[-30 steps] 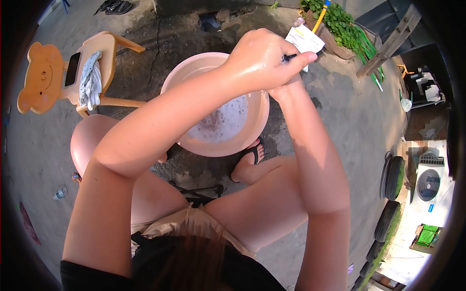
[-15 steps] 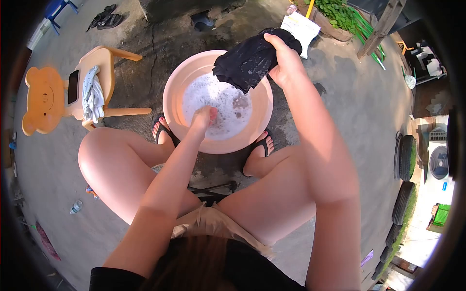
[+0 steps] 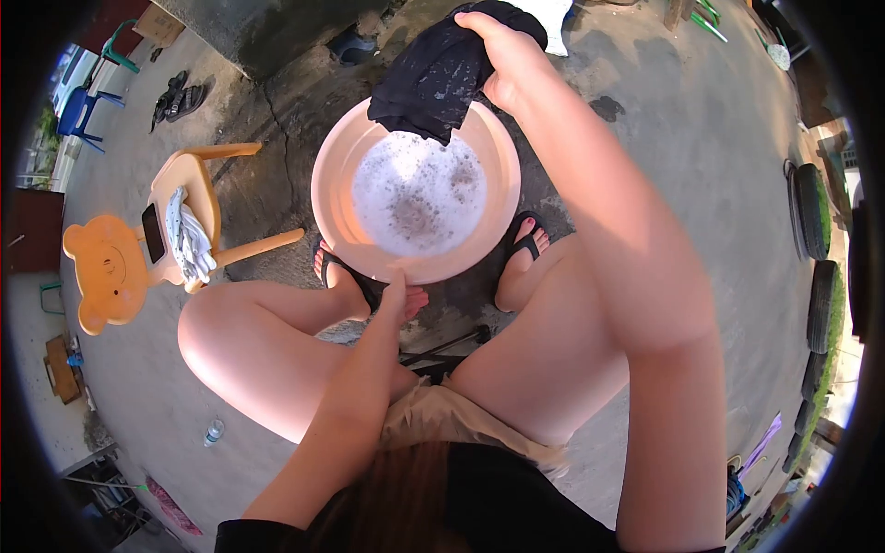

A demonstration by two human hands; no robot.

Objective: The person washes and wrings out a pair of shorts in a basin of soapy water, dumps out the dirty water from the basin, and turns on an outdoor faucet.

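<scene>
A wet black garment (image 3: 433, 78) hangs bunched over the far rim of a peach plastic basin (image 3: 324, 189), with specks of foam on it. My right hand (image 3: 512, 64) is closed on the garment's right side, thumb on top. White suds (image 3: 415, 198) with darker bubbly patches cover the water in the basin. At the near rim is my left hand (image 3: 408, 295), its thumb laid over the edge and its fingers curled outside below it.
On the left stands a small bear-faced chair (image 3: 106, 267) bearing a phone (image 3: 153, 232) and light gloves (image 3: 189, 240). Black sandals (image 3: 177, 100) lie beyond it. A plastic bottle (image 3: 214, 431) lies on the concrete, and tyres (image 3: 816, 221) line the right side.
My left hand has come out of the suds and back to the near rim. My right hand still holds the garment above the far side. The view has shifted and turned.
</scene>
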